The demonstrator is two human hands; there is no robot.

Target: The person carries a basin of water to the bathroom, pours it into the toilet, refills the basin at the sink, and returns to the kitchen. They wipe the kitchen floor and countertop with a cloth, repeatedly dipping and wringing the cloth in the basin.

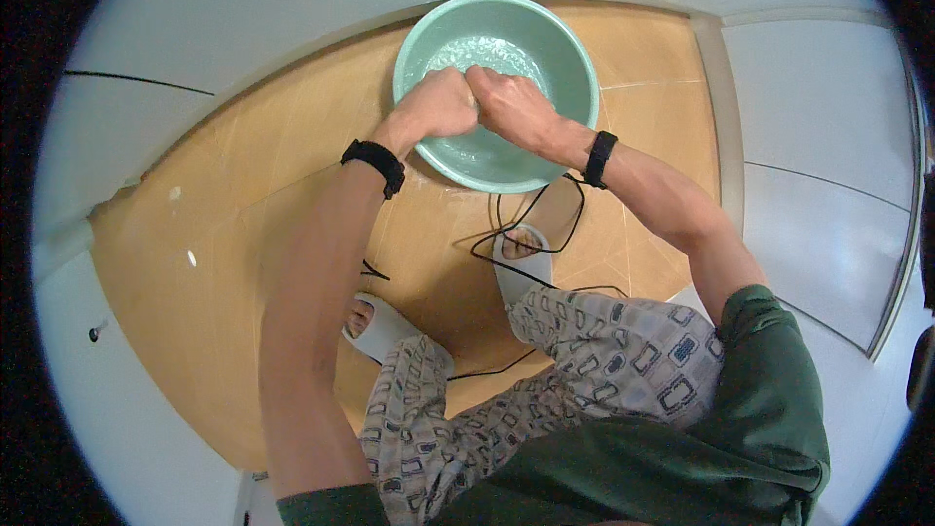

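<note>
A round light-green basin (571, 80) rests on the floor in front of me, its bottom shiny with what looks like water. Over its middle, my left hand (441, 102) and my right hand (510, 101) are pressed together, both curled like fists with their backs towards me. The curled fingers hide whatever might be between them, so I cannot tell if anything is held. A black strap (374, 165) circles my left wrist, and another black strap (600, 159) circles my right wrist.
Thin black cable (577, 223) loops between the basin and my slippered right foot (523, 256). My left foot wears a white slipper (391, 325). Tan tiled floor (307, 204) meets pale panels (277, 7) ahead and a white panelled surface (818, 117) at right.
</note>
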